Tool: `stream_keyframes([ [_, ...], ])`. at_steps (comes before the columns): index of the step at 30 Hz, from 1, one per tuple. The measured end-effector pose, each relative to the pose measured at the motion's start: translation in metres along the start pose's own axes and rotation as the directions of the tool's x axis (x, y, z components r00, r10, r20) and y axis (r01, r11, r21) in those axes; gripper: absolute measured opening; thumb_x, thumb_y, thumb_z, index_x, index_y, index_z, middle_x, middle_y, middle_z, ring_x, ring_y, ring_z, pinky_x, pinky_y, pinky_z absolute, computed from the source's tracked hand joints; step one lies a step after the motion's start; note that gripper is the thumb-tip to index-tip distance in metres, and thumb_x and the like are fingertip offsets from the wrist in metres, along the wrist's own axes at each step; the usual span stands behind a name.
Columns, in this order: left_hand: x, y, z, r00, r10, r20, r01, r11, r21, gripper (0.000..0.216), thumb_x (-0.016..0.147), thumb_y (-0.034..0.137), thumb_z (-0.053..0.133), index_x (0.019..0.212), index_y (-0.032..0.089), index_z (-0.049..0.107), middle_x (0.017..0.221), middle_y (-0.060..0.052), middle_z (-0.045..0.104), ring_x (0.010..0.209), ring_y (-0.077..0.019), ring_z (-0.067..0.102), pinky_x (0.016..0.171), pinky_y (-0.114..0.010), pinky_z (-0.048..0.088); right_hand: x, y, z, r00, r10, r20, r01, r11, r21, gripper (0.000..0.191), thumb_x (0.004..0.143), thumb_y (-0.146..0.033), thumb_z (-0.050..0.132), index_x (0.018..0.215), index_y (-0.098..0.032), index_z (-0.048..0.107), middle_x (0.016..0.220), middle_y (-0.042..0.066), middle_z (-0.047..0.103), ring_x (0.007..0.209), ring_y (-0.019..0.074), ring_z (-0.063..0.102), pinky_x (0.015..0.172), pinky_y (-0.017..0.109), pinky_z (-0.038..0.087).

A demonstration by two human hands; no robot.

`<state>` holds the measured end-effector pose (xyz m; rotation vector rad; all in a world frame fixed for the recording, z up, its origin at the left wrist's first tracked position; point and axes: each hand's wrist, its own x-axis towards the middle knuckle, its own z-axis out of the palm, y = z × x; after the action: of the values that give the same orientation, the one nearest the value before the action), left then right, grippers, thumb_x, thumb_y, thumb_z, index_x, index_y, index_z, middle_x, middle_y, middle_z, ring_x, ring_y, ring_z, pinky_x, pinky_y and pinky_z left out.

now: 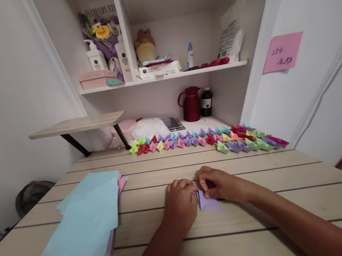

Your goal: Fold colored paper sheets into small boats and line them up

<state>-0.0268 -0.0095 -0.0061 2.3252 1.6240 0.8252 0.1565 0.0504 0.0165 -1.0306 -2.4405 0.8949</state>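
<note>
Both my hands meet at the middle of a light wooden table [264,216]. Between them lies a small folded piece of purple paper [208,203]. My left hand [180,200] is curled, its fingers pinching the left edge of the paper. My right hand [219,184] is also closed, with its fingertips pressing on the paper's top. A stack of coloured paper sheets [83,227], light blue on top and pink beneath, rests to the left of my hands.
Several folded paper boats [204,139] in many colours stand in rows at the table's far edge. Behind them are a red jug [191,103], a dark bottle [206,102] and a small raised shelf [79,124]. A pink note [282,52] sticks to the right wall.
</note>
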Motion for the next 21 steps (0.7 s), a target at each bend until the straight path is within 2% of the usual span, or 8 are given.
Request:
stream_keyframes([
  [4,-0.003,0.006,0.001,1.000,-0.027,0.011,0.027,1.000,0.007,0.015,0.083,0.024,0.054,0.097,0.024,0.062,0.109,-0.003,0.064,0.106,-0.0229,0.053,0.091,-0.040,0.038,-0.001,0.003,0.003,0.999,-0.020,-0.040,0.020,1.000,-0.006,0.020,0.068,-0.011,0.065,0.083,-0.020,0.057,0.089,0.001,0.053,0.077,0.0156,0.051,0.068,0.026,0.041],
  [8,-0.004,0.005,0.004,0.994,-0.101,-0.052,0.103,0.994,0.030,0.025,0.075,0.011,0.054,0.098,0.019,0.052,0.102,-0.006,0.061,0.102,-0.0232,0.053,0.090,-0.039,0.039,-0.002,-0.001,0.002,0.996,-0.084,0.020,0.084,0.996,-0.026,0.038,0.070,-0.010,0.063,0.105,-0.023,0.060,0.096,0.003,0.052,0.084,0.0172,0.053,0.076,0.028,0.043],
  [11,-0.003,0.000,0.004,0.977,-0.182,-0.114,0.183,0.983,-0.005,0.035,0.066,-0.003,0.044,0.094,0.019,0.047,0.099,-0.007,0.059,0.100,-0.0211,0.054,0.089,-0.036,0.039,-0.003,-0.010,0.001,0.982,-0.157,0.104,0.162,0.986,-0.040,0.035,0.071,-0.003,0.056,0.099,-0.023,0.062,0.101,0.003,0.054,0.095,0.0180,0.053,0.083,0.028,0.042],
  [15,-0.002,-0.004,0.000,0.964,-0.214,-0.156,0.203,0.976,-0.083,0.037,0.065,-0.004,0.040,0.092,0.021,0.045,0.098,-0.006,0.059,0.100,-0.0193,0.055,0.089,-0.033,0.040,-0.004,-0.021,0.004,0.974,-0.192,0.118,0.203,0.974,-0.098,0.033,0.064,0.004,0.050,0.084,-0.021,0.059,0.090,0.001,0.058,0.093,0.0172,0.052,0.083,0.027,0.041],
  [21,-0.002,0.001,-0.001,0.981,-0.167,-0.099,0.162,0.985,-0.059,0.027,0.080,0.008,0.046,0.103,0.021,0.050,0.108,-0.006,0.062,0.107,-0.0219,0.054,0.093,-0.039,0.038,-0.004,-0.011,0.006,0.997,-0.079,0.011,0.080,0.996,-0.029,0.018,0.068,-0.002,0.050,0.068,-0.019,0.056,0.075,-0.001,0.058,0.067,0.0125,0.052,0.063,0.022,0.039],
])
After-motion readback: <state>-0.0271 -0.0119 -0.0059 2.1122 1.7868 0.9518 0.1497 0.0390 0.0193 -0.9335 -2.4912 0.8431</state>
